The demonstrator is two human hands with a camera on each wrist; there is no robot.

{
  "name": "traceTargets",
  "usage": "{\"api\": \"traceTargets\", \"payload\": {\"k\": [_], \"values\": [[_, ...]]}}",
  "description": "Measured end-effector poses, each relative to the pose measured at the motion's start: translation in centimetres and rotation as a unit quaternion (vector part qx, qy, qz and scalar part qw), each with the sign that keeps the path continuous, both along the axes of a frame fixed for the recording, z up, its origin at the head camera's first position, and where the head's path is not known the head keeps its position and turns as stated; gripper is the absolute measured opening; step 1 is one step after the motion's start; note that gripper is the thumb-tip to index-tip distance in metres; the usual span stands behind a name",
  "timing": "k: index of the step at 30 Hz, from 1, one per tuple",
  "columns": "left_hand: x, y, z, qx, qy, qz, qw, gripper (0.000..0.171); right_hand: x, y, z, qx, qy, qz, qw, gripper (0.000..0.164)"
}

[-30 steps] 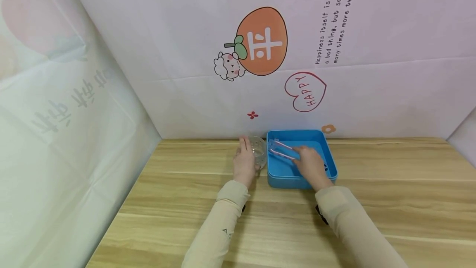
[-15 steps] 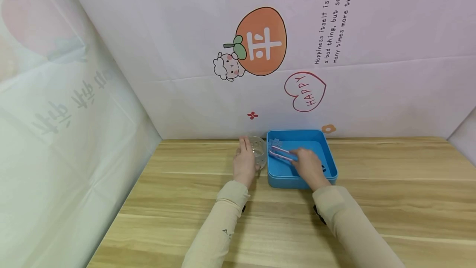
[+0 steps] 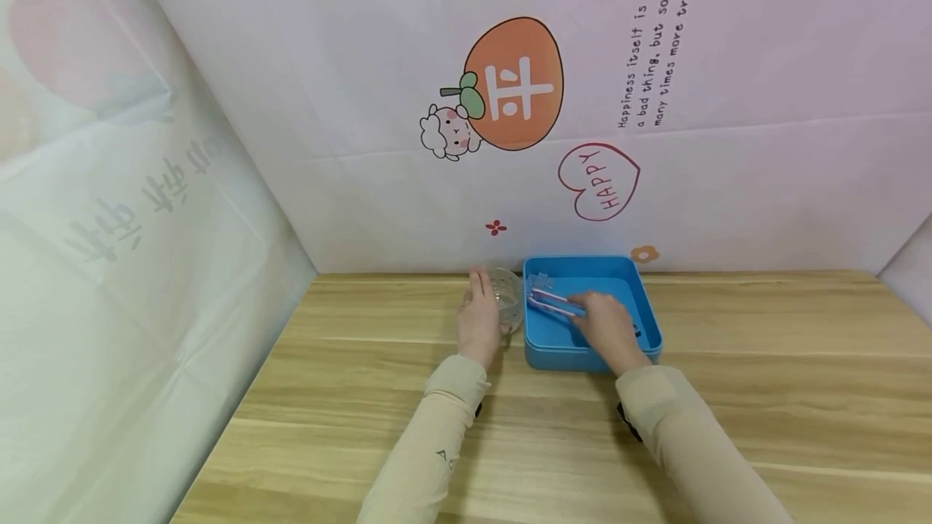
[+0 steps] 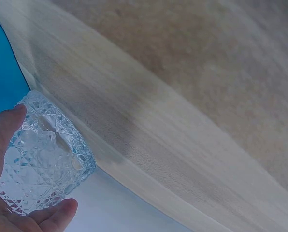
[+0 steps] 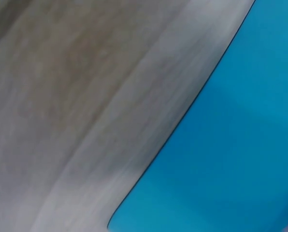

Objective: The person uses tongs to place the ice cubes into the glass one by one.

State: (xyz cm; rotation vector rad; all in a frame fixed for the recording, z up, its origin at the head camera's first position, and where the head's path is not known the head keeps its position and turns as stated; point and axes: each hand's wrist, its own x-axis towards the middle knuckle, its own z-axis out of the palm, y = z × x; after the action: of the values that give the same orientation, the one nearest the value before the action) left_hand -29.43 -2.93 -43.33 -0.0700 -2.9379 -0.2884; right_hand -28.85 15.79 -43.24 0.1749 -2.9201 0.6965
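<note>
Pink-and-white tongs (image 3: 553,309) lie over the interior of a blue box (image 3: 564,359), tips toward its left wall, right by a small cluster of clear pieces (image 3: 540,281); whether the tips hold one of these cannot be told. A small dark item (image 3: 637,331) sits inside at the box's right side, partly hidden by the wrist. Right hand (image 3: 610,328) reaches in over the near rim, fingers closed around the tongs' rear end. Just left of the box, a clear cut-glass bowl (image 4: 50,154), faceted pattern; its contents cannot be made out. Left hand (image 3: 479,326) grips it from the left, thumb on one side, fingers curled on the other. Box and bowl stand at the far edge of a wood-grain worktop (image 3: 349,403), before a white printed backdrop (image 3: 699,200). Both arms in pale sleeves (image 3: 425,439).
</note>
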Motion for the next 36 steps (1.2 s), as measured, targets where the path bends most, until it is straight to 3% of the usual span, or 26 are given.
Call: {"api": "traceTargets", "payload": {"k": [11, 36], "values": [[-0.1, 0.1, -0.1, -0.015, 0.001, 0.008, 0.9999, 0.105, 0.3, 1.1, 0.1, -0.012, 0.032, 0.000, 0.999, 0.032], [-0.1, 0.3, -0.1, 0.004, -0.002, 0.010, 0.9999, 0.104, 1.0, 2.3, 1.0, -0.020, 0.116, 0.009, 0.993, 0.033]]}}
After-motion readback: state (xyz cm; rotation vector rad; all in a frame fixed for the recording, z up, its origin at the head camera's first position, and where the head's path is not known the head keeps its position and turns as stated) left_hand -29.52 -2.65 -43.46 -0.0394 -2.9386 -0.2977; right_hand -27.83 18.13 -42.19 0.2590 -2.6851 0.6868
